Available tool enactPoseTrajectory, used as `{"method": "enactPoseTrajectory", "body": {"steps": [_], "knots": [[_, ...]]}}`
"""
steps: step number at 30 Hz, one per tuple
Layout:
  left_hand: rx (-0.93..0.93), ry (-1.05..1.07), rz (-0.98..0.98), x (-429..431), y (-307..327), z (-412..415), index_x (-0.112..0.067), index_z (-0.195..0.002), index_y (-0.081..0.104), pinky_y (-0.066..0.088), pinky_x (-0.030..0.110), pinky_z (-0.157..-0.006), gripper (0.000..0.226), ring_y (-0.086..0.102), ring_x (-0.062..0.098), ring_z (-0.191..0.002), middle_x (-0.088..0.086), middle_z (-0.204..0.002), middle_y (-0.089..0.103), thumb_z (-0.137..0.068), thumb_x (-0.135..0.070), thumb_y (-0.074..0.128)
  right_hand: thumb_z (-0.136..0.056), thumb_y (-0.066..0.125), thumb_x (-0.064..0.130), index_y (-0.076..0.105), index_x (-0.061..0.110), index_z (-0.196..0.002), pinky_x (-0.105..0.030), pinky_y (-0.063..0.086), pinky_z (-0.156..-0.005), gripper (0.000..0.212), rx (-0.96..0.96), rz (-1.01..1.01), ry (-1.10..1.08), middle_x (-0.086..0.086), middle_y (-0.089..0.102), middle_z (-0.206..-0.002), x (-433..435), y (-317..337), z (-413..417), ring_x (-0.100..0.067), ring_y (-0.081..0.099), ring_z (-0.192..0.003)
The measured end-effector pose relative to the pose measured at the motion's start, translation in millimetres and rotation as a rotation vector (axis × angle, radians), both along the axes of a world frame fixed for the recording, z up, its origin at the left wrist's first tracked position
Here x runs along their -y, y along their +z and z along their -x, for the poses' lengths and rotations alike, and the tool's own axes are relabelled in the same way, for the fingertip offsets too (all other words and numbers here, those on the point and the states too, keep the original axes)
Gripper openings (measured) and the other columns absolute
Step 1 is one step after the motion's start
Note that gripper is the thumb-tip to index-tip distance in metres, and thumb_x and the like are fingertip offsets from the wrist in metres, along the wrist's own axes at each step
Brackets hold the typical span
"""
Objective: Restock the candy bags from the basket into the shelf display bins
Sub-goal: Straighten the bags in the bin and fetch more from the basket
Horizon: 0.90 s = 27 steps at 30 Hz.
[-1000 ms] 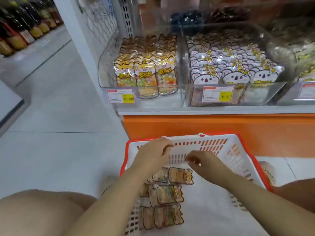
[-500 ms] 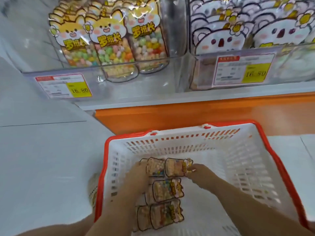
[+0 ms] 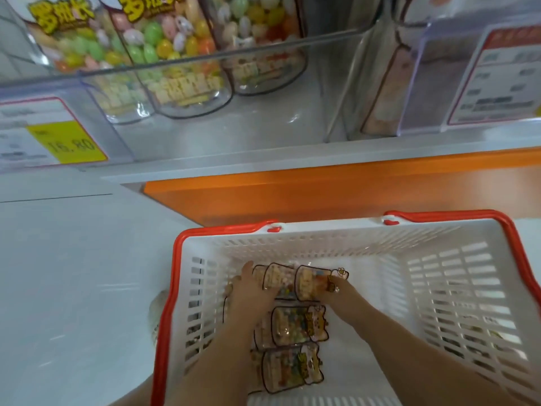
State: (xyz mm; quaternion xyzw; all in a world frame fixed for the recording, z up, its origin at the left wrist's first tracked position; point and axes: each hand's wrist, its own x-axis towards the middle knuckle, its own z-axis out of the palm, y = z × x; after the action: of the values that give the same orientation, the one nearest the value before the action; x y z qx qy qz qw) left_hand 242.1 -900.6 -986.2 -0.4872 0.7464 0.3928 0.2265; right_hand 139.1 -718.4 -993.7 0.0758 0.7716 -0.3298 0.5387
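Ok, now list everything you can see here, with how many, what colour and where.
basket: one, white with red rim, on the floor below the shelf
basket bags: at least five, clear with multicoloured candy, overlapping in the basket's left half
bins: two, clear, on the shelf at the top
bin bags: three with multicoloured candy at the left bin's front; one paler in the right bin
price tags: two, white with red border, on the bin fronts; the left one has a yellow patch
shelf base: one, orange, under the bins
floor: pale grey, left
left hand: on the top bags' left ends, grip unclear
right hand: fingers curled on a top bag's right end
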Motion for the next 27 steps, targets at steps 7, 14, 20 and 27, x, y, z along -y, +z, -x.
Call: {"method": "enactPoseTrajectory", "body": {"steps": [7, 14, 20, 27], "knots": [[-0.076, 0.26, 0.004, -15.8, 6.5, 25.6, -0.011, -0.149, 0.033, 0.05, 0.031, -0.079, 0.081, 0.059, 0.019, -0.094, -0.001, -0.099, 0.058, -0.085, -0.034, 0.077, -0.06, 0.074, 0.06, 0.051, 0.047, -0.122, -0.04, 0.053, -0.095, 0.067, 0.031, 0.119, 0.094, 0.007, 0.057, -0.124, -7.7, -22.1, -13.5, -0.019, 0.059, -0.11], [-0.07, 0.103, -0.14, -36.6, 16.4, 35.6, -0.018, -0.111, 0.056, 0.04, 0.025, -0.081, 0.03, 0.055, 0.015, -0.102, -0.009, -0.1, 0.05, -0.091, -0.034, 0.07, -0.099, 0.057, 0.016, 0.018, 0.023, -0.153, -0.016, 0.053, -0.069, 0.066, 0.102, 0.195, 0.193, 0.0, 0.043, -0.136, 7.7, 22.4, -23.4, -0.018, 0.054, -0.115], [-0.199, 0.214, -0.344, -25.2, 42.7, 18.4, -0.015, -0.113, 0.067, 0.056, 0.041, -0.08, 0.047, 0.065, 0.022, -0.092, 0.006, -0.101, 0.07, -0.079, -0.045, 0.079, -0.09, 0.071, 0.028, 0.023, 0.019, -0.155, -0.028, 0.056, -0.077, 0.081, -0.082, 0.054, -0.128, -0.012, 0.04, -0.148, -6.1, 48.0, -7.2, -0.025, 0.056, -0.116], [-0.354, 0.215, -0.551, -21.9, 119.7, 17.1, -0.031, -0.136, 0.056, 0.048, 0.048, -0.103, 0.088, 0.054, 0.024, -0.127, -0.005, -0.139, 0.056, -0.058, -0.052, 0.091, -0.078, 0.084, 0.023, 0.065, 0.0, -0.115, -0.053, 0.056, -0.09, 0.048, 0.305, 0.385, -0.779, -0.021, 0.064, -0.119, -23.4, 117.1, -13.9, -0.037, 0.066, -0.103]]}}
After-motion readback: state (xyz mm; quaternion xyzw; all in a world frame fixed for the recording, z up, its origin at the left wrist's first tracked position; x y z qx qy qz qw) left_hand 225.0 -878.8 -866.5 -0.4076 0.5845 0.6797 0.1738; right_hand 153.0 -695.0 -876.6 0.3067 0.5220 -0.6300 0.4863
